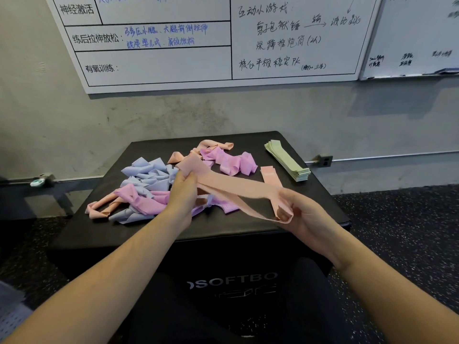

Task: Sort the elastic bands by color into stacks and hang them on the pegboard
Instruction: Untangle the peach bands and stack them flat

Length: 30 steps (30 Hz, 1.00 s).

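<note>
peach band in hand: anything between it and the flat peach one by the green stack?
Nothing visible. The peach band is stretched between the left hand and right hand, above the box. The flat peach band lies just behind it, beside the green stack, uncovered.

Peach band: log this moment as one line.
left hand grips peach band | right hand holds other end | green stack done | flat peach band beside it | mixed pile unsorted
</note>
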Each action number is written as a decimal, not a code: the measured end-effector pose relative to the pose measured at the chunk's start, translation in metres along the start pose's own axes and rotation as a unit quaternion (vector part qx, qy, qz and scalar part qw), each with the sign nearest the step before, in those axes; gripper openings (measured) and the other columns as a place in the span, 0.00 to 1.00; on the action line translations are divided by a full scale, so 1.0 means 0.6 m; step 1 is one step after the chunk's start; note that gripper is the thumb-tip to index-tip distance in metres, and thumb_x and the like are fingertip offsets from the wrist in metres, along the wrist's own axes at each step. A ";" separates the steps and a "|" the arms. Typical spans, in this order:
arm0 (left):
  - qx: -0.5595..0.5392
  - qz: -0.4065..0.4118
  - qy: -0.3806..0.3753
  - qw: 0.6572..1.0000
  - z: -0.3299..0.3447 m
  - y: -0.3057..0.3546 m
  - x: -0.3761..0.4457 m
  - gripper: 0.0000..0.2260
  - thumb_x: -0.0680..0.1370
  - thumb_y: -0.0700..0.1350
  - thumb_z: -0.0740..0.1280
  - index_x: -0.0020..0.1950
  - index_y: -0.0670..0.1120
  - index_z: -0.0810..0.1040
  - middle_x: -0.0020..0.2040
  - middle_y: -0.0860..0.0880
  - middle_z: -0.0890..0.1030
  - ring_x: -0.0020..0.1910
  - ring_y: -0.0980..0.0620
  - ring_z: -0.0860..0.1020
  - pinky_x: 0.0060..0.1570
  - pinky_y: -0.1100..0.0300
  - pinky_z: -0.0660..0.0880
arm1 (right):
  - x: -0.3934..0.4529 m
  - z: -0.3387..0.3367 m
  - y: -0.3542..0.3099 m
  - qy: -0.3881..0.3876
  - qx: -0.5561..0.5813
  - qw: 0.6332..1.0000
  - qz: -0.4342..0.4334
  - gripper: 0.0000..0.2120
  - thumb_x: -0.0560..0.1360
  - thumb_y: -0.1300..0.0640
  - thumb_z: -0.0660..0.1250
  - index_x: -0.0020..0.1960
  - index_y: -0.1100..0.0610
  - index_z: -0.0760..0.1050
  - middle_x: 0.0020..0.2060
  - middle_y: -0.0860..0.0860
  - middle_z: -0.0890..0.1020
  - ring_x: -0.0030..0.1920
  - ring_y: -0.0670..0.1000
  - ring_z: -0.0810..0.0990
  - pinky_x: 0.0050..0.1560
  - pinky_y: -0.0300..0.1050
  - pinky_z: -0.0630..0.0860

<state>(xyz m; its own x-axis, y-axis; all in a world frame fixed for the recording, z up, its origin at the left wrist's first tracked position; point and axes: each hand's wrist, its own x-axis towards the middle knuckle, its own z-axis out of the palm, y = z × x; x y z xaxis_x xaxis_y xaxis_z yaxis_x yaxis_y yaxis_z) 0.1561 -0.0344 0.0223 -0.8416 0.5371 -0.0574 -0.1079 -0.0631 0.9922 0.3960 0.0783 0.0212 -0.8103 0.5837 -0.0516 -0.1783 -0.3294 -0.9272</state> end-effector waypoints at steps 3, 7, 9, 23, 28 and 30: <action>-0.076 -0.037 0.012 0.996 -0.007 0.012 0.008 0.19 0.82 0.37 0.53 0.69 0.48 0.72 0.59 0.42 0.81 0.52 0.47 0.81 0.38 0.56 0.81 | 0.002 -0.012 0.006 -0.009 -0.092 0.996 0.013 0.19 0.73 0.57 0.72 0.64 0.50 0.80 0.58 0.54 0.84 0.53 0.51 0.84 0.56 0.48 0.79; -0.165 -0.065 0.003 0.984 -0.005 0.022 0.008 0.11 0.81 0.35 0.55 0.53 0.46 0.74 0.49 0.42 0.81 0.46 0.47 0.81 0.44 0.52 0.81 | 0.001 -0.027 0.009 -0.074 -0.210 0.975 -0.001 0.24 0.67 0.56 0.76 0.62 0.43 0.78 0.56 0.55 0.79 0.51 0.51 0.79 0.57 0.46 0.75; -0.178 -0.072 -0.022 0.981 -0.006 0.023 0.017 0.10 0.79 0.35 0.58 0.53 0.44 0.76 0.49 0.43 0.82 0.42 0.49 0.81 0.43 0.54 0.82 | 0.000 -0.033 0.005 -0.123 -0.309 0.943 0.008 0.25 0.69 0.60 0.73 0.61 0.40 0.74 0.56 0.53 0.74 0.47 0.49 0.76 0.52 0.43 0.73; -0.155 -0.118 0.028 0.980 0.047 0.012 0.089 0.13 0.79 0.31 0.55 0.56 0.45 0.74 0.52 0.41 0.82 0.49 0.44 0.83 0.36 0.52 0.81 | 0.050 -0.083 0.016 0.045 -0.368 0.905 -0.210 0.14 0.74 0.68 0.74 0.42 0.49 0.86 0.66 0.45 0.78 0.63 0.41 0.79 0.60 0.39 0.77; -0.123 -0.129 0.034 0.983 0.103 -0.011 0.114 0.10 0.80 0.34 0.57 0.54 0.45 0.74 0.50 0.42 0.82 0.49 0.46 0.82 0.44 0.49 0.81 | 0.051 -0.120 0.026 0.080 -0.354 0.900 -0.243 0.15 0.76 0.66 0.73 0.49 0.45 0.85 0.47 0.47 0.87 0.49 0.52 0.85 0.53 0.49 0.81; -0.090 -0.137 0.026 0.986 0.130 -0.019 0.127 0.06 0.80 0.37 0.60 0.53 0.44 0.75 0.52 0.42 0.83 0.49 0.46 0.83 0.49 0.48 0.82 | 0.056 -0.135 0.032 0.085 -0.368 0.896 -0.232 0.13 0.76 0.65 0.73 0.52 0.48 0.82 0.46 0.47 0.87 0.50 0.50 0.85 0.56 0.51 0.81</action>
<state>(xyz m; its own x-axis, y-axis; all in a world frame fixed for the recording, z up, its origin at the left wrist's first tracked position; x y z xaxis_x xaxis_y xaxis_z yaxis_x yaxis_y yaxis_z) 0.1343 0.0732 0.0151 -0.7935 0.5115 -0.3298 -0.4224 -0.0726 0.9035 0.4108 0.1517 -0.0284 -0.6357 0.6565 0.4061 -0.0070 0.5211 -0.8535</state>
